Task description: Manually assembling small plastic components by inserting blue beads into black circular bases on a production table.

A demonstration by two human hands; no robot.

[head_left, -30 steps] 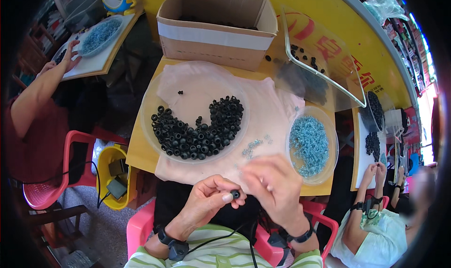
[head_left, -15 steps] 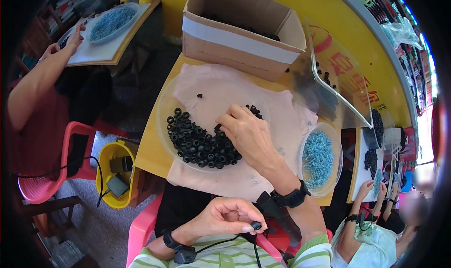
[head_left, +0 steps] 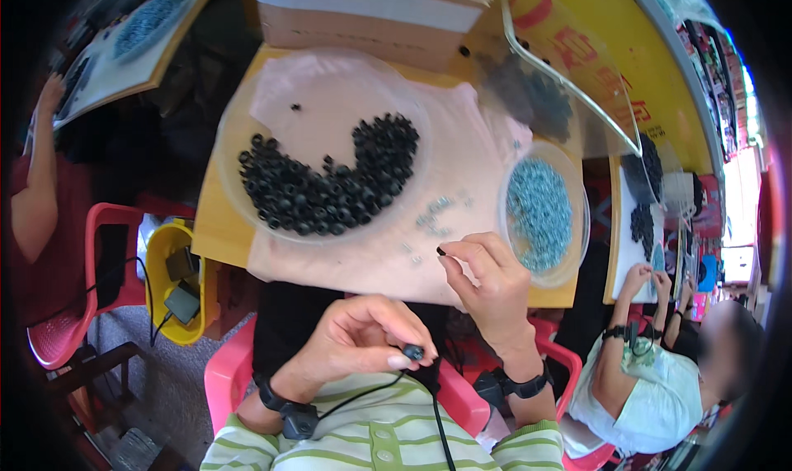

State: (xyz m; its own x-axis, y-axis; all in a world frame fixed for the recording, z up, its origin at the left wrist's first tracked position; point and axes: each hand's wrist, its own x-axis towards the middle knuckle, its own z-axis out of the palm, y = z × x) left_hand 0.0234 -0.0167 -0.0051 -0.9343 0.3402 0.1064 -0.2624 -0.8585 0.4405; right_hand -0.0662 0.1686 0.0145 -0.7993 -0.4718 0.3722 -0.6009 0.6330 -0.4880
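Observation:
My left hand (head_left: 351, 343) is close to my body, its thumb and fingertips closed on a small round black plastic part (head_left: 412, 352). To its right and a little farther forward, my right hand (head_left: 493, 285) pinches a smaller dark piece (head_left: 441, 251), too small to name, at its fingertips. A round clear tray (head_left: 231, 199) beyond my hands holds a curved heap of black ring-shaped parts (head_left: 330, 195). Right of it, a clear oval tub (head_left: 505, 153) contains many small light-blue clear pieces (head_left: 540, 215). A few clear pieces (head_left: 433, 215) are scattered on the pink cloth (head_left: 371, 265) between them.
A cardboard box (head_left: 363, 30) stands behind the tray, with a tilted clear plastic bin (head_left: 577, 87) to its right. On the floor at left are a yellow bucket (head_left: 190, 327) and a pink chair (head_left: 103, 256). Co-workers sit at tables on both sides; black cables cross my lap.
My right hand has left the heap of black parts and come back toward my left hand, pinching a small dark piece. My left hand keeps its part. The whole view has shifted.

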